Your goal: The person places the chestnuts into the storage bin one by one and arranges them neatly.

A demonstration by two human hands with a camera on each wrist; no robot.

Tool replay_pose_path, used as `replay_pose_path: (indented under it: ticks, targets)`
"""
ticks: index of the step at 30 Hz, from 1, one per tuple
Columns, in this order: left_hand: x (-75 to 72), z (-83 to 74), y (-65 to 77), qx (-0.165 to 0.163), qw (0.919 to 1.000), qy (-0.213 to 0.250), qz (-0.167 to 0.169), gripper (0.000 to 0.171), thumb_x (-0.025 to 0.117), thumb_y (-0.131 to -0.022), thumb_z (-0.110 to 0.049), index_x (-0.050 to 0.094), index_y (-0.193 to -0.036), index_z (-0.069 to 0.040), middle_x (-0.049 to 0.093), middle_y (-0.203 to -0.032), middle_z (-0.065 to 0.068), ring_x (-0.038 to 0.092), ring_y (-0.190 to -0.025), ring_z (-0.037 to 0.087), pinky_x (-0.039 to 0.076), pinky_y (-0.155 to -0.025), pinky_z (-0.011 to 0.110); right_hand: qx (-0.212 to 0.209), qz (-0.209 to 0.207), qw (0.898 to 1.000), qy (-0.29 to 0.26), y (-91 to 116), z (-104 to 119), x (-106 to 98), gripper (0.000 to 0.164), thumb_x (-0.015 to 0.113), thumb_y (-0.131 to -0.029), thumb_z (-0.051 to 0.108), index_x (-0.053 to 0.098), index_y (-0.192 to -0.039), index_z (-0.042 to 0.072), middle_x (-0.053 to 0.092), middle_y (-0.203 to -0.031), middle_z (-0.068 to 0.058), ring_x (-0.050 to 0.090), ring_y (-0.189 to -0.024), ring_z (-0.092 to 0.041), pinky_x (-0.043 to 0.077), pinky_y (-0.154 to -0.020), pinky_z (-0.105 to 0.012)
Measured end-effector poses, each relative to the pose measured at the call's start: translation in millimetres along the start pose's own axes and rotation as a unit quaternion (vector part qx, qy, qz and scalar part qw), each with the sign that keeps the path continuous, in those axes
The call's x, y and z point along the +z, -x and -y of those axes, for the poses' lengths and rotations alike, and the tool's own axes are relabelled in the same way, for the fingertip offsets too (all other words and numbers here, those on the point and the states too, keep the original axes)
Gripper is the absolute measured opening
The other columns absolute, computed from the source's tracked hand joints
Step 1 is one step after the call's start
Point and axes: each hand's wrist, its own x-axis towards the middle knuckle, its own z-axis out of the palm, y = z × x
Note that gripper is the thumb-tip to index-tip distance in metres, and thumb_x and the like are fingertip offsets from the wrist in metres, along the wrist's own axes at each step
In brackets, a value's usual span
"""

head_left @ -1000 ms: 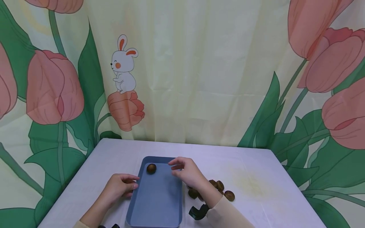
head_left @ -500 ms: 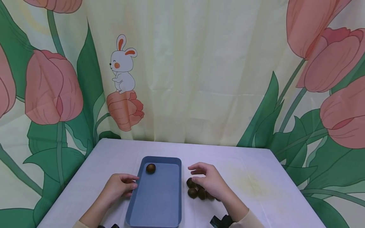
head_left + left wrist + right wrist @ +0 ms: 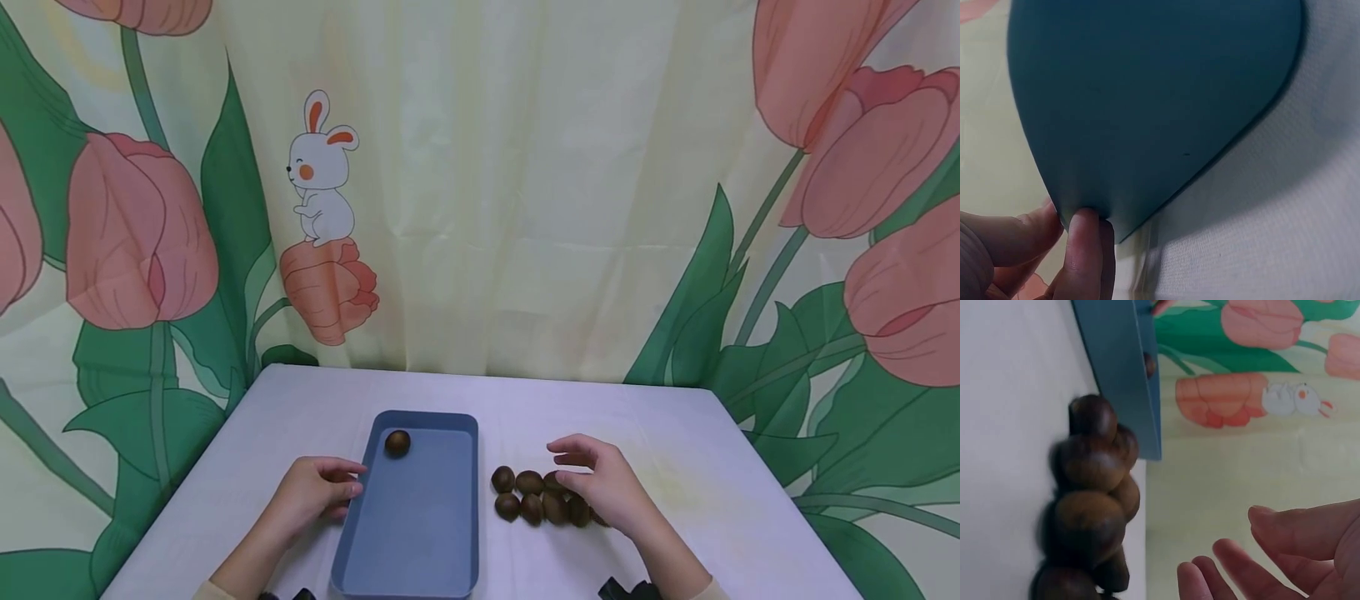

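A blue-grey rectangular tray lies on the table, with one brown chestnut near its far left corner. My left hand holds the tray's left edge; in the left wrist view its thumb meets the rim and the fingers press the outer wall. To the tray's right lie several chestnuts in two rough rows. Above the right end of these rows hovers my right hand, fingers parted and nothing between them, hiding some of the chestnuts. In the right wrist view, the chestnuts sit apart from the fingertips.
A white cloth covers the table. Behind it hangs a curtain printed with tulips and a rabbit. Dark wrist mounts show at the bottom edge of the head view.
My right hand has moved right, from over the tray to over the chestnuts, uncovering the left part of the rows. The left hand, the tray and its chestnut stay in place.
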Motion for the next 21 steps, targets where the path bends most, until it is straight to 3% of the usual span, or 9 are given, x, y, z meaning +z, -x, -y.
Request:
replay_pose_path:
  ticks: [11, 21]
  targets:
    - [-0.8, 0.4, -2.6, 0.006, 1.0000, 0.005, 0.004, 0.027, 0.085, -0.089, -0.002, 0.083, -0.116, -0.003, 0.080, -0.100, 0.008, 0.071, -0.074, 0.017, 0.064, -0.067, 0.033, 0.054, -0.027, 0.997, 0.051, 7, -28, -22, 0.035, 0.077, -0.093, 0.002, 0.074, -0.128, 0.007, 0.076, -0.131, -0.014, 0.072, -0.122, -0.032, 0.063, -0.097, -0.047]
    - [-0.9, 1.1, -3.9, 0.004, 1.0000, 0.001, 0.008, 0.027, 0.086, -0.089, -0.003, 0.083, -0.116, -0.004, 0.080, -0.101, 0.007, 0.072, -0.075, 0.018, 0.064, -0.067, 0.034, 0.093, -0.015, 0.991, 0.093, 7, -47, -33, 0.037, 0.079, -0.092, 0.004, 0.073, -0.128, 0.007, 0.076, -0.130, -0.011, 0.071, -0.123, -0.034, 0.062, -0.100, -0.051]
